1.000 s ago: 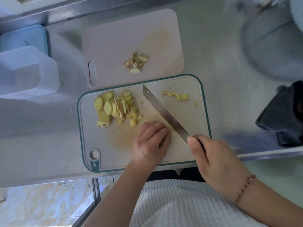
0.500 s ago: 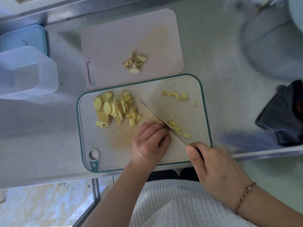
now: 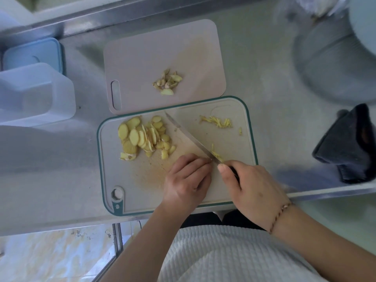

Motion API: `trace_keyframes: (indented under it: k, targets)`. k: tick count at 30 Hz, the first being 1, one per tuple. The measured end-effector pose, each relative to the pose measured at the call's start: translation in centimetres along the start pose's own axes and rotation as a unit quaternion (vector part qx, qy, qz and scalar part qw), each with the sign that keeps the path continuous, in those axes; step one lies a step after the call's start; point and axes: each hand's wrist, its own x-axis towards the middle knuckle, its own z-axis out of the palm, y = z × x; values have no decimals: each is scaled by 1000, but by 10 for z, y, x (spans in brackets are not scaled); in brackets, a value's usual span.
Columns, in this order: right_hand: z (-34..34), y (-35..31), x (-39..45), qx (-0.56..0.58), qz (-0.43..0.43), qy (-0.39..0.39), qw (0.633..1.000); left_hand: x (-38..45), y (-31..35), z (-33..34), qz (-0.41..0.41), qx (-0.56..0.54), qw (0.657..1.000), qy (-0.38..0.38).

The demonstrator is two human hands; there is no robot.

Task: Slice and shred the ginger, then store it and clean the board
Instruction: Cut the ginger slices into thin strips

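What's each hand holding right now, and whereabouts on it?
The right hand grips the knife by its dark handle. The left hand has curled fingers pressed down beside the blade; whatever lies under them is hidden.

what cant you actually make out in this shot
- Head view: whatever the left hand pins at the knife is hidden under its curled fingers.
- Head view: the knife handle is covered by the right hand.
- Head view: the round grey thing at top right is blurred and cut off by the edge.
- Head view: the dark object at right is cut off by the edge.
- Head view: inside of the clear tub is washed out.
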Motion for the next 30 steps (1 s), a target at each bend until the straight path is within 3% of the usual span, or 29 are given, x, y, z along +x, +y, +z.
trace_keyframes:
  k: [4,11,16,18,24,30]
  targets:
    - [-14,13,-3,10,3,-15,1000,-4,6,0,1,17,999,-50]
    - [-33,21,-11,-176,-40,-61,982,-21,16,-29,-18,-12,997,-72]
    - [-39,7,-13,-245,-46,-71,966,-19,29,-71,94,-19,989,-113]
    - [-38,3,-13,-252,-50,-80,963,-5,39,-75,104,-19,988,-114]
    - [-35,4,-18,-269,-67,-105,955,42,33,-46,-81,93,976,-181]
    - [-30,11,-19,-317,-73,-99,940,64,33,-29,-173,73,958,-218]
